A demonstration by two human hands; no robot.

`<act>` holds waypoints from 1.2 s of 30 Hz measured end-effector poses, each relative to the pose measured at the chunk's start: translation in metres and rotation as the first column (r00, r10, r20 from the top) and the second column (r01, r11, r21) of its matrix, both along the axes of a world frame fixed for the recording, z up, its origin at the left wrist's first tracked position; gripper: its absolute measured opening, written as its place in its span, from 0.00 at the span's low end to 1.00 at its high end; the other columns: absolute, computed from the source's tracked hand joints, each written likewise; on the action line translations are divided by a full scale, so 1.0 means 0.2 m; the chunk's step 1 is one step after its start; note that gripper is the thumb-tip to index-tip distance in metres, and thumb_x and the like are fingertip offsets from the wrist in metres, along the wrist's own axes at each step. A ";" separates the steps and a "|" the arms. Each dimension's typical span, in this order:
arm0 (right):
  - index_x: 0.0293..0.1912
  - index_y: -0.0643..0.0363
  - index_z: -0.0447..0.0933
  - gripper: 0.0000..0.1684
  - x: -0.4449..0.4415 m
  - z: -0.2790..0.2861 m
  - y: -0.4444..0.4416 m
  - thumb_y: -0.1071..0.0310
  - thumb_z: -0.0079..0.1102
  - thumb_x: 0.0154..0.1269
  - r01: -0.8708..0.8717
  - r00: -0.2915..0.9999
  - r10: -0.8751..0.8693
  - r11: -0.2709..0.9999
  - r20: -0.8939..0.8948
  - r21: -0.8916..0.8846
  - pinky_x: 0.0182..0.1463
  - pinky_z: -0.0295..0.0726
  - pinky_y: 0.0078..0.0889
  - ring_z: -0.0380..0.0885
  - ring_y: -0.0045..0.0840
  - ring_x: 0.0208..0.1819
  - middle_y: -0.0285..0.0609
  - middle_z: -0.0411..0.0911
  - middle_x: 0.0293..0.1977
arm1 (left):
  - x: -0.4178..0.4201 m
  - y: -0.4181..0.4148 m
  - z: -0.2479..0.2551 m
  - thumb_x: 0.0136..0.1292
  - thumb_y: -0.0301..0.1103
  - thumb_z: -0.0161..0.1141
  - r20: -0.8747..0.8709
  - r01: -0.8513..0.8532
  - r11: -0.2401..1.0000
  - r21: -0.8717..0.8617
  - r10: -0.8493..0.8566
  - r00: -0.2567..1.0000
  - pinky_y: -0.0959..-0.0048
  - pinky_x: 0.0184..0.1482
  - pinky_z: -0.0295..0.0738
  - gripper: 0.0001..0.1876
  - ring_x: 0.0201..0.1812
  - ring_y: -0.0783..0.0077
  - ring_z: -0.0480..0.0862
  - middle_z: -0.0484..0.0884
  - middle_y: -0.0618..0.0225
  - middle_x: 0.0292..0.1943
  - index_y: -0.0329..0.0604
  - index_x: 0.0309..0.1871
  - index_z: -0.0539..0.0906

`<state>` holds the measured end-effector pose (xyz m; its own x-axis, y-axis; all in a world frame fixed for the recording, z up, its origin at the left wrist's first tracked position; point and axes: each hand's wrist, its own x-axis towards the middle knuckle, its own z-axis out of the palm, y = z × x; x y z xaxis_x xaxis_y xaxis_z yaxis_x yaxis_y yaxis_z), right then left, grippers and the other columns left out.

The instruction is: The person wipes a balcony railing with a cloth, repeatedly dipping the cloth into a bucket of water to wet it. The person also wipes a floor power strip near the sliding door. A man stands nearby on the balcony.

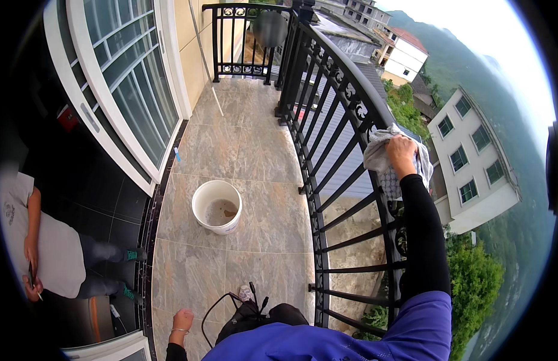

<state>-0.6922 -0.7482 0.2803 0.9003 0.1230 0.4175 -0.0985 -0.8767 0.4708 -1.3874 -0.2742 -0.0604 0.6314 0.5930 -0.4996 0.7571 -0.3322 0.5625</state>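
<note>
My right hand (402,153) presses a grey cloth (377,149) onto the top rail of a black metal balcony railing (346,63). The cloth drapes over both sides of the rail, and my fingers are bunched on it. Low in the view, my left hand (183,319) hangs beside my body with its fingers curled and a bracelet at the wrist. Nothing shows in that hand. A white plastic bucket (216,187) stands upright on the tiled floor (261,216) ahead of me, with murky, foamy water in its bottom.
A sliding glass door (130,85) with white frames lines the left. In the doorway stands a person (44,243) holding a small object. A thin pole (217,101) leans against the wall. A small blue-and-white object (177,154) lies by the sill. Black cables (216,302) hang at my waist.
</note>
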 end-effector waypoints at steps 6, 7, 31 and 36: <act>0.34 0.61 0.79 0.20 0.60 0.00 0.27 0.52 0.55 0.54 -0.036 0.997 0.041 0.996 0.061 -0.082 0.31 0.78 0.56 0.82 0.38 0.33 0.47 0.81 0.32 | 0.74 0.38 -0.04 0.53 0.35 0.57 0.068 -0.040 0.999 0.000 0.040 0.997 0.65 0.44 0.77 0.14 0.40 0.54 0.83 0.84 0.51 0.35 0.37 0.39 0.82; 0.34 0.61 0.79 0.20 0.74 -0.01 0.30 0.52 0.55 0.54 -0.039 0.997 0.044 0.996 0.064 -0.078 0.30 0.78 0.56 0.82 0.37 0.33 0.47 0.81 0.33 | 0.89 0.40 -0.02 0.53 0.35 0.58 0.073 -0.042 0.999 -0.008 0.043 0.996 0.66 0.44 0.77 0.13 0.40 0.55 0.84 0.84 0.52 0.34 0.37 0.39 0.82; 0.33 0.58 0.83 0.16 3.91 0.00 1.83 0.61 0.49 0.58 -0.235 0.967 0.243 0.966 0.070 -0.107 0.27 0.75 0.63 0.82 0.42 0.34 0.46 0.82 0.33 | 3.12 0.83 -0.09 0.56 0.26 0.52 -0.041 -0.583 0.719 -0.380 0.616 0.787 0.75 0.16 0.71 0.10 0.20 0.72 0.80 0.81 0.62 0.23 0.35 0.40 0.78; 0.37 0.63 0.82 0.28 4.36 0.03 2.18 0.46 0.50 0.55 -0.119 0.988 0.116 0.993 0.105 0.019 0.36 0.75 0.64 0.82 0.41 0.38 0.51 0.81 0.38 | 4.07 1.32 -0.06 0.59 0.28 0.53 0.022 -0.529 0.755 -0.387 0.582 0.813 0.77 0.22 0.74 0.12 0.26 0.73 0.83 0.82 0.63 0.27 0.37 0.46 0.76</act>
<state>0.1805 -0.3129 0.2853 0.8320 0.2138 0.5119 -0.0410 -0.8966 0.4410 -0.5728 -0.0108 -0.0720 0.3205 0.6634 -0.6761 0.6554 0.3601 0.6640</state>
